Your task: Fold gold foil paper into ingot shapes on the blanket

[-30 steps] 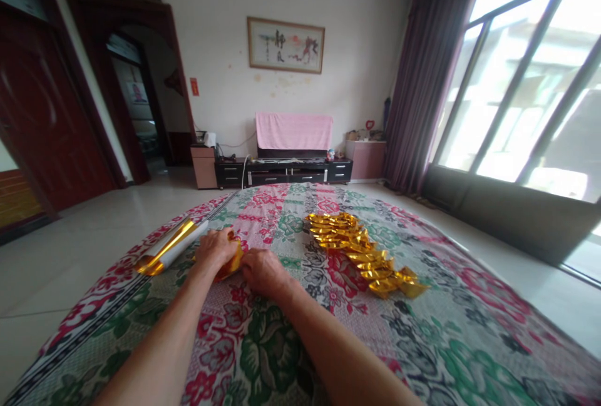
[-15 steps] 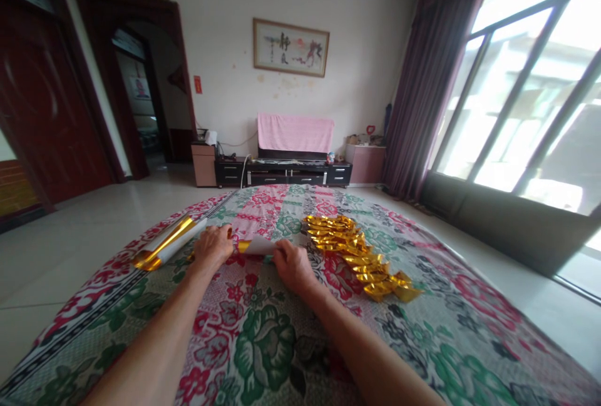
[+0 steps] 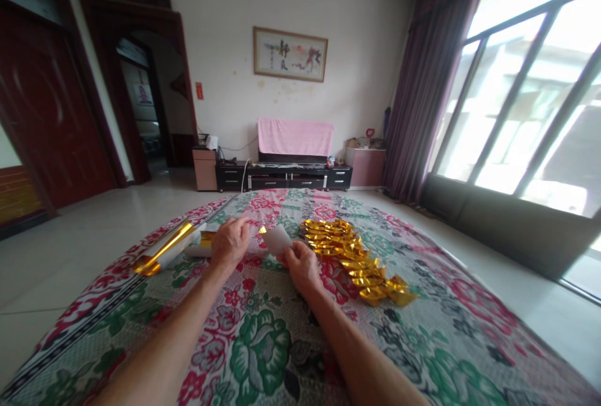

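My right hand [image 3: 303, 263] pinches the near corner of a small sheet of gold foil paper [image 3: 277, 240]. Its white back faces me and a sliver of gold shows at the far left corner. My left hand [image 3: 230, 242] is raised a little to the left, apart from that sheet, with its fingers drawn together; what they hold, if anything, is hidden. Behind its wrist lies another piece of gold-and-white foil paper [image 3: 200, 244]. Farther left rests a larger, loosely curled stack of foil paper [image 3: 166, 249]. Folded gold paper ingots [image 3: 335, 237] form a row right of my right hand.
A flowered cloth [image 3: 263, 350] in red, green and grey covers the rounded table under my hands. Beyond it, a low black cabinet [image 3: 293, 182] stands against the wall with a pink cloth [image 3: 295, 137] above it. Tall windows [image 3: 526, 106] are on the right.
The sheet in my right hand has lifted and tilted up. My left hand has moved right and slightly up, uncovering the foil paper that lay behind it.
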Available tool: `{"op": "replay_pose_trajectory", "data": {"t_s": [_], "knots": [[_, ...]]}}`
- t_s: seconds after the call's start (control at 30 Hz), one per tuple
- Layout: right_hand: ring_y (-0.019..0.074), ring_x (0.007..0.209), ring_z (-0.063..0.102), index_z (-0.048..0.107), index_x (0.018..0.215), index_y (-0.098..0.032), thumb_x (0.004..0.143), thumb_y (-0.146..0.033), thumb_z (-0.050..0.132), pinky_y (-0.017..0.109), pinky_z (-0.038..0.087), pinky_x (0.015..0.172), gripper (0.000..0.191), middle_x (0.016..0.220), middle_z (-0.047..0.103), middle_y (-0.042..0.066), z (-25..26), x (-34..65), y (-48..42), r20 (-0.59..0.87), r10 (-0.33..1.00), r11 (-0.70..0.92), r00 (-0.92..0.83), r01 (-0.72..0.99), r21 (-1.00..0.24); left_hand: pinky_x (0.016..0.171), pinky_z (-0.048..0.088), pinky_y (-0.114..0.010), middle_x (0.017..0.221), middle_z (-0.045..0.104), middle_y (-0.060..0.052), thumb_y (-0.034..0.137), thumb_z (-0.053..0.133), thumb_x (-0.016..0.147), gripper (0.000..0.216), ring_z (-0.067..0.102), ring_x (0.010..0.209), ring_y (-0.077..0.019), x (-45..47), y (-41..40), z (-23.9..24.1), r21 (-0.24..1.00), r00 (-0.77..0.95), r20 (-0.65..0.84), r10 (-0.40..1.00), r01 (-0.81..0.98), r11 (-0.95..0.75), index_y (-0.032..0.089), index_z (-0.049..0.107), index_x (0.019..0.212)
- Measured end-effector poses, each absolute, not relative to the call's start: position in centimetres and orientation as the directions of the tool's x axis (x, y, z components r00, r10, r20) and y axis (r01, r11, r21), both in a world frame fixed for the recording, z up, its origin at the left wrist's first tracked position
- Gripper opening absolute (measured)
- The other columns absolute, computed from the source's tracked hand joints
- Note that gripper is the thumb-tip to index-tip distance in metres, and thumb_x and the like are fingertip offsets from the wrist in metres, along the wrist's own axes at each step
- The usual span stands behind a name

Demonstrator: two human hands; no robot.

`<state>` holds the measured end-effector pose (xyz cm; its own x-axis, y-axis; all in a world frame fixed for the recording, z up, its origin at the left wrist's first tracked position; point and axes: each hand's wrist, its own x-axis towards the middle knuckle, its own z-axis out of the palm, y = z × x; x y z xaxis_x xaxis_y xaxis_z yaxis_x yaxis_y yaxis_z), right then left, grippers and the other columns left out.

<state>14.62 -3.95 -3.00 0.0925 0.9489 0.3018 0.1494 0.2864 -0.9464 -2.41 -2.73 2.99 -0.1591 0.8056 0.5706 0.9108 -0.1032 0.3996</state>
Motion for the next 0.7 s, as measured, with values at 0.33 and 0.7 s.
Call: {"op": "replay_pose_trajectory", "data": {"t_s": [0.33, 0.7], "knots": [[0.0146, 0.069, 0.061, 0.065, 0.084, -0.018, 0.074, -0.022, 0.047, 0.024, 0.046, 0.069, 0.021, 0.077, 0.068, 0.003, -1.7, 14.7, -5.5, 0.591, 0.791, 0.453, 0.159, 0.498, -0.74, 0.047, 0.045, -0.021, 0.079, 0.066, -0.007, 0.05, 0.056, 0.07, 0.043, 0.065, 0.062, -0.0158, 0.5, -2.7, 1.6, 0.99, -0.056, -0.127, 0.99, -0.073, 0.122, 0.015, 0.058, 0.095], [0.0151, 0.089, 0.06, 0.062, 0.076, -0.019, 0.071, -0.008, 0.045, 0.027, 0.046, 0.081, 0.021, 0.093, 0.065, 0.005, -2.0, 14.3, -5.6, 0.734, 0.678, 0.665, -0.042, 0.461, -0.587, 0.041, 0.046, -0.021, 0.065, 0.065, -0.003, 0.019, 0.06, 0.07, 0.017, 0.06, 0.049, -0.0131, 0.3, -2.6, 1.1, 0.878, 0.091, -0.193, 0.977, -0.43, 0.213, 0.012, 0.058, 0.086]]}}
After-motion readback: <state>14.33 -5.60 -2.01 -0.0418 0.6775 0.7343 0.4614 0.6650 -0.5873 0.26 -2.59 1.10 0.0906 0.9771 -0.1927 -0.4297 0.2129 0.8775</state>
